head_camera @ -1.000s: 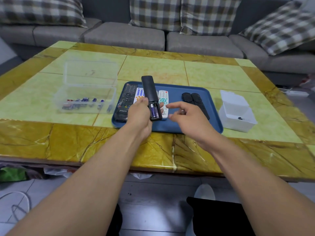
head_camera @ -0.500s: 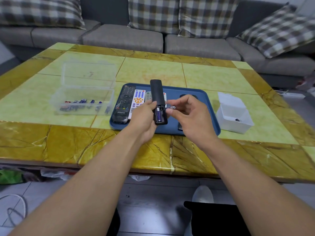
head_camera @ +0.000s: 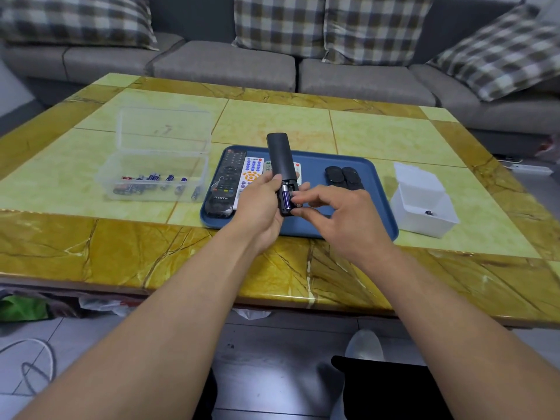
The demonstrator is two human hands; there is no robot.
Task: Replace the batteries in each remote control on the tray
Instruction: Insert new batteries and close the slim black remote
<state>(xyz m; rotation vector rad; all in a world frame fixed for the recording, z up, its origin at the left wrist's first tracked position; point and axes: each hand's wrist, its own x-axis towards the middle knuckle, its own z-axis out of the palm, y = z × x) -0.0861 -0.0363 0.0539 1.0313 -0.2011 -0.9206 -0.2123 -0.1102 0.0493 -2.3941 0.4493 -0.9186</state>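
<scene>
My left hand (head_camera: 263, 204) grips a slim black remote (head_camera: 280, 165) from the side, holding it upright above the near edge of a blue tray (head_camera: 375, 207). The remote's back faces me, its battery bay open at the bottom, with one purple battery (head_camera: 285, 199) seated inside. My right hand (head_camera: 339, 216) reaches in from the right, thumb and fingertips (head_camera: 298, 197) curled at the open bay; whether they pinch anything I cannot tell. On the tray lie a large black remote (head_camera: 225, 183), a white remote with orange buttons (head_camera: 251, 175) and two black covers (head_camera: 344, 177). To the tray's left sits a clear plastic box (head_camera: 157, 165) of batteries. To its right stands a white box (head_camera: 424, 204). All rest on a yellow-green marble table (head_camera: 394, 131) before a grey sofa (head_camera: 363, 80).
</scene>
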